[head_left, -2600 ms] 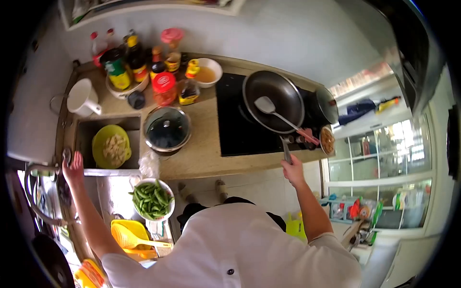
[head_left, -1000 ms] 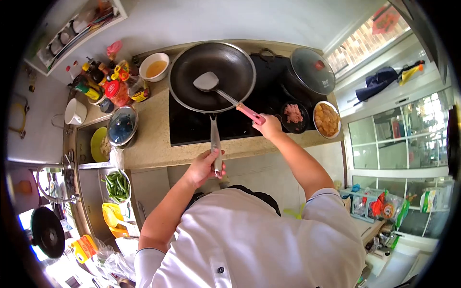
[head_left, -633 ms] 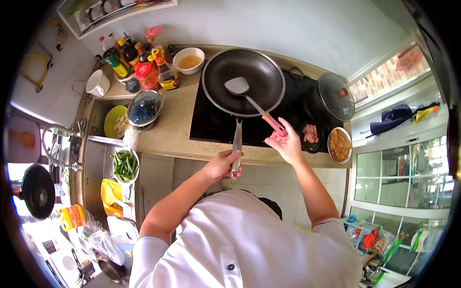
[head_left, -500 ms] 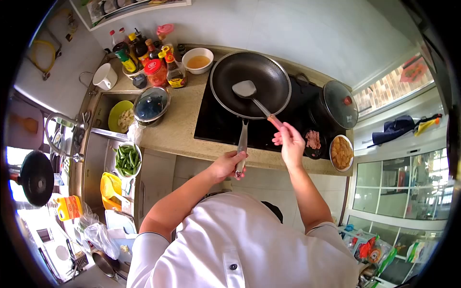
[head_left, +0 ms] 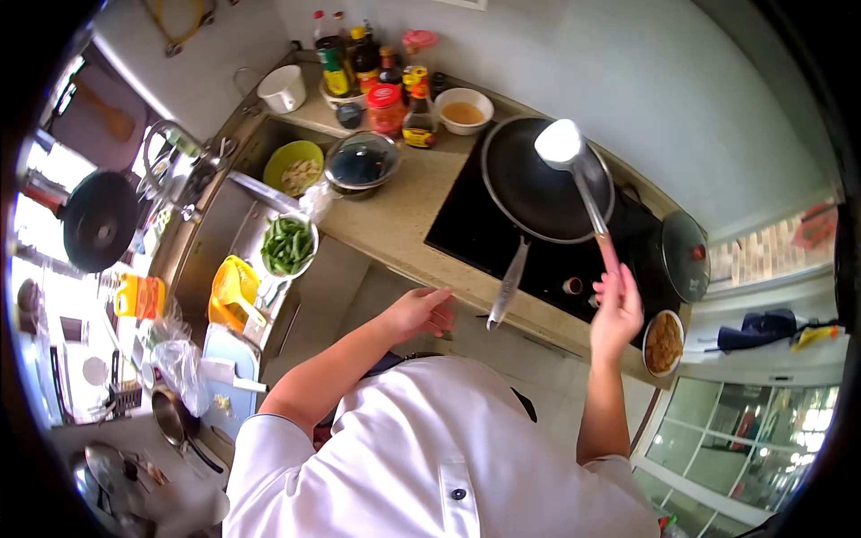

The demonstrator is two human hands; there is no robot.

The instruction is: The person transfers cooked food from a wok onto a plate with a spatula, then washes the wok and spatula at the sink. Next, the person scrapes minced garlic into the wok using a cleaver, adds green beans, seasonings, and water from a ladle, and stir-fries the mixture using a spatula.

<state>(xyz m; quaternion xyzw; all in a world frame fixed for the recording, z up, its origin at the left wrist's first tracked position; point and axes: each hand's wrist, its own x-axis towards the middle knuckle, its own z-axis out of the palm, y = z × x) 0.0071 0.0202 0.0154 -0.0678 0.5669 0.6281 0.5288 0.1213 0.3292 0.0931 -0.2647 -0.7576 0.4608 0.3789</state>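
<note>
My right hand (head_left: 617, 312) is wrapped round the reddish handle of a spatula (head_left: 588, 199), its pale blade shining brightly over the far part of the wok (head_left: 534, 193). The wok sits on the black cooktop (head_left: 453, 224) and looks bare inside. Its metal handle (head_left: 509, 285) points toward me past the counter edge, with nothing gripping it. To the left of that handle, my left hand (head_left: 420, 316) is in the air with fingers apart, holding nothing. A bowl of brownish-yellow pieces (head_left: 664, 343) stands just right of my right hand. The meat dish is mostly hidden behind that hand.
A lidded pot (head_left: 684, 255) stands right of the wok. Left are a glass-lidded pot (head_left: 361, 163), a bowl of yellowish liquid (head_left: 464, 112), sauce bottles (head_left: 420, 117) and a bowl of green peppers (head_left: 288, 246). The sink holds a green bowl (head_left: 280, 163) beneath the faucet.
My left hand has let go of the wok's handle and moved left, opening. My right hand has lifted the spatula and moved right. The view has turned, shifting the counter rightward.
</note>
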